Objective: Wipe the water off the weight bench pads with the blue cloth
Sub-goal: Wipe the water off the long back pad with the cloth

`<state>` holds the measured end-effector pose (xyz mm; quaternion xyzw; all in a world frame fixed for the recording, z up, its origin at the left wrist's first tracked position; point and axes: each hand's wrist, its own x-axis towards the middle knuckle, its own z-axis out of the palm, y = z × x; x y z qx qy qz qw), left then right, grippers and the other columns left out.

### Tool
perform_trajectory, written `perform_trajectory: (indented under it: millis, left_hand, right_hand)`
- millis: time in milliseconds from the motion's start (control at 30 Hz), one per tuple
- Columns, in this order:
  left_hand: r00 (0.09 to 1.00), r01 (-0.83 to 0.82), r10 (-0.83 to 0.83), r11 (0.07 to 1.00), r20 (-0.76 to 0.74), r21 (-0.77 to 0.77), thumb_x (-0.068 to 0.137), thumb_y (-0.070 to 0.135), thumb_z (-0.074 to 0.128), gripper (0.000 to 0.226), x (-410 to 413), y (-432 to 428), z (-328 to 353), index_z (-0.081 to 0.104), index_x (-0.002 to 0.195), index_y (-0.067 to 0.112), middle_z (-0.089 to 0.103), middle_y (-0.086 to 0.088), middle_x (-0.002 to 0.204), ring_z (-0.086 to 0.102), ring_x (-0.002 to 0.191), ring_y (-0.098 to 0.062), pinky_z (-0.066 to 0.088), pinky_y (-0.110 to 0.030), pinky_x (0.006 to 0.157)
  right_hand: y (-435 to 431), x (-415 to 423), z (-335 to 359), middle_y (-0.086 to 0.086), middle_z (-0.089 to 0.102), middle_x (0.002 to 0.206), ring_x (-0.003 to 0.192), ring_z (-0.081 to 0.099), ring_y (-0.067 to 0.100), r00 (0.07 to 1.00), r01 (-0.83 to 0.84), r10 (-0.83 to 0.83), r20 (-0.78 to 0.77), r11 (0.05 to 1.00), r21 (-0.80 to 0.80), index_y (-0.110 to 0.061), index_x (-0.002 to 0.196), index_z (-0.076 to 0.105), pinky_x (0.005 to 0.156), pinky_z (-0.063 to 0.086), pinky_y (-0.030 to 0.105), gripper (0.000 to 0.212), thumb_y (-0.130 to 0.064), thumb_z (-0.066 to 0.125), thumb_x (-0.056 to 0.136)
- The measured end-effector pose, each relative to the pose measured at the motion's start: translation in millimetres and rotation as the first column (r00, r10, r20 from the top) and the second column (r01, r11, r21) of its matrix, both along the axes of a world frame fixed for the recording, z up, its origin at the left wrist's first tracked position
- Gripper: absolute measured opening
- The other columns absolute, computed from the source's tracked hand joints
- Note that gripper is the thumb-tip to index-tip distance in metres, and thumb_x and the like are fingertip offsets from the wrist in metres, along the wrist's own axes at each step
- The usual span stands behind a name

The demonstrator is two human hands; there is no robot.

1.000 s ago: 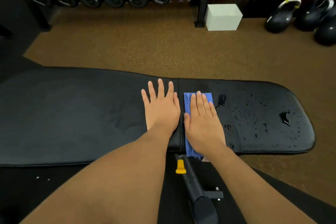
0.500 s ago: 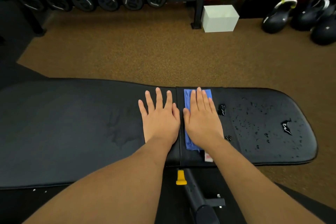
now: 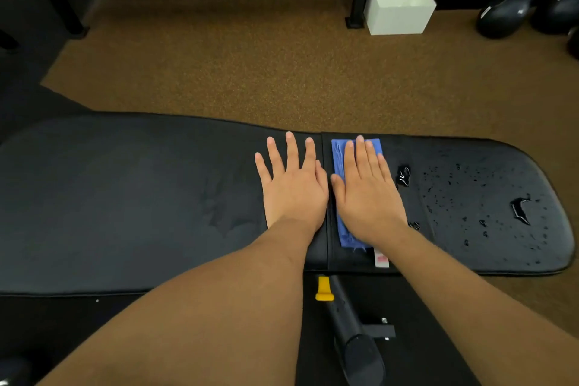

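Head view: blue cloth (image 3: 338, 157) lies flat beneath the right grip (image 3: 366, 197).

The left forearm (image 3: 219, 307) and right forearm (image 3: 470, 307) were bare throughout the view. The left hand (image 3: 293, 188) and right hand (image 3: 366, 194) were bare too, nails short.

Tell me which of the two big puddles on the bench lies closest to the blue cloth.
The puddle just right of the right hand, which presses flat on the blue cloth. The other puddle sits far out toward the rounded end of the pad.
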<state>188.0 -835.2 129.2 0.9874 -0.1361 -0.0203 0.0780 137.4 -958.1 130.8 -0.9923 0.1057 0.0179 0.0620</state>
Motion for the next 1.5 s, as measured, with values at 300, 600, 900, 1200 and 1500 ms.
perform_trajectory:
  millis: [300, 600, 900, 1200, 1500]
  left_hand:
    - [1.0, 0.008, -0.008, 1.0, 0.006, 0.014, 0.105, 0.043, 0.008, 0.057, 1, 4, -3, 0.003, 0.161, 0.031, -0.001, -0.005, 0.169, -0.012, 0.153, -0.037, -0.003, -0.059, 0.122]
    - [1.0, 0.011, -0.011, 1.0, 0.012, 0.009, 0.105, 0.043, 0.009, 0.056, 1, 3, -4, 0.005, 0.161, 0.033, -0.001, -0.004, 0.169, -0.012, 0.154, -0.036, -0.003, -0.059, 0.122]
    - [0.998, 0.038, -0.038, 0.999, -0.055, -0.012, 0.106, 0.045, 0.012, 0.054, 5, 9, 3, 0.009, 0.16, 0.038, 0.0, -0.001, 0.169, -0.011, 0.154, -0.036, -0.005, -0.059, 0.122]
    - [0.996, 0.084, -0.086, 0.993, -0.031, -0.084, 0.107, 0.049, 0.013, 0.055, -17, 3, 2, 0.013, 0.16, 0.036, 0.005, 0.009, 0.169, -0.009, 0.155, -0.025, -0.006, -0.052, 0.124]
    - [0.997, 0.01, -0.014, 0.999, -0.07, -0.048, 0.106, 0.04, 0.014, 0.055, -23, -10, 3, 0.004, 0.161, 0.034, -0.003, 0.007, 0.169, -0.013, 0.154, -0.026, -0.007, -0.056, 0.123]
  right_hand:
    - [-4, 39, -1, 0.012, -0.005, 0.166, 0.153, -0.007, 0.021, 0.999, 0.042, -0.042, -0.002, 0.998, 0.05, -0.005, 0.158, -0.002, 0.125, -0.003, 0.039, 0.066, -0.043, 0.012, 0.105]
    - [-11, 59, -1, 0.013, -0.002, 0.166, 0.154, -0.004, 0.022, 0.997, 0.066, -0.067, 0.024, 0.997, 0.043, -0.006, 0.158, 0.003, 0.125, -0.001, 0.04, 0.063, -0.04, 0.014, 0.106]
    - [10, -55, 0, 0.014, -0.004, 0.166, 0.153, -0.006, 0.024, 1.0, 0.014, -0.014, -0.006, 1.0, 0.028, -0.004, 0.157, -0.001, 0.125, 0.001, 0.041, 0.064, -0.042, 0.01, 0.107]
    - [-18, 1, 0, 0.012, -0.007, 0.166, 0.153, -0.008, 0.022, 0.999, 0.031, -0.03, -0.011, 0.998, 0.047, -0.005, 0.157, -0.003, 0.125, -0.004, 0.039, 0.063, -0.036, 0.016, 0.106]
    - [2, -71, -1, 0.014, -0.006, 0.166, 0.153, -0.008, 0.025, 1.0, -0.011, 0.011, 0.006, 1.0, -0.007, -0.005, 0.157, -0.003, 0.125, -0.003, 0.043, 0.067, -0.043, 0.001, 0.102]
